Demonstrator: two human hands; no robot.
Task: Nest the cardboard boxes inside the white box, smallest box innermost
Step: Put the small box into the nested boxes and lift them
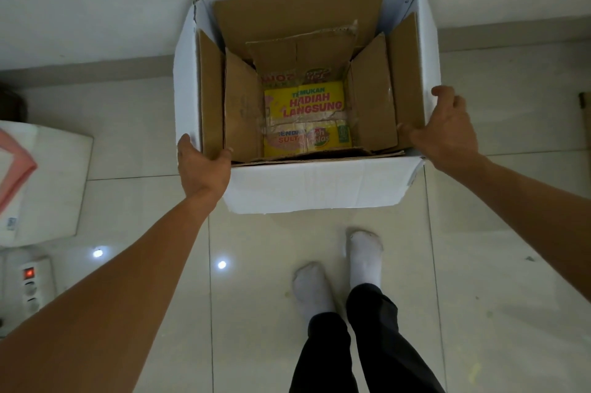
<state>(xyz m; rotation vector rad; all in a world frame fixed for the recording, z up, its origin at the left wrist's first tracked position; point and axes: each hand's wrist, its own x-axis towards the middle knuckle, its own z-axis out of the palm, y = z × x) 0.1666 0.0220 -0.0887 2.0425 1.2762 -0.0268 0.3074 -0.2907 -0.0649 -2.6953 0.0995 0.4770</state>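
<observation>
Down on the pale tiled floor [479, 264] sits the white box [319, 184], open at the top, seen from the head camera looking straight down. Its outer walls are smooth white card, creased and a little torn at the near right corner and along the far left edge. Inside it stands a larger brown cardboard box [297, 12], its plain corrugated flaps upright against the white walls. Within that stands a smaller cardboard box [243, 104], flaps also up, their surfaces scuffed and streaked with old tape. At the very bottom lies the innermost box [307, 117], flat-topped and printed in yellow with red and green lettering, its flaps closed and taped across the middle. The left hand [203, 165] grips the near left corner of the white box, fingers curled over the rim with the thumb inside touching the brown flap. The right hand [444, 127] grasps the right rim near its front corner, fingers wrapped over the outer wall and thumb pressed on the edge of the brown flap inside. Both forearms are bare. Below the box stand two feet in white socks [364, 258] under dark trousers. At the left edge lie a white padded object [48, 168] and a white power strip [30, 284] with a lit red switch.
</observation>
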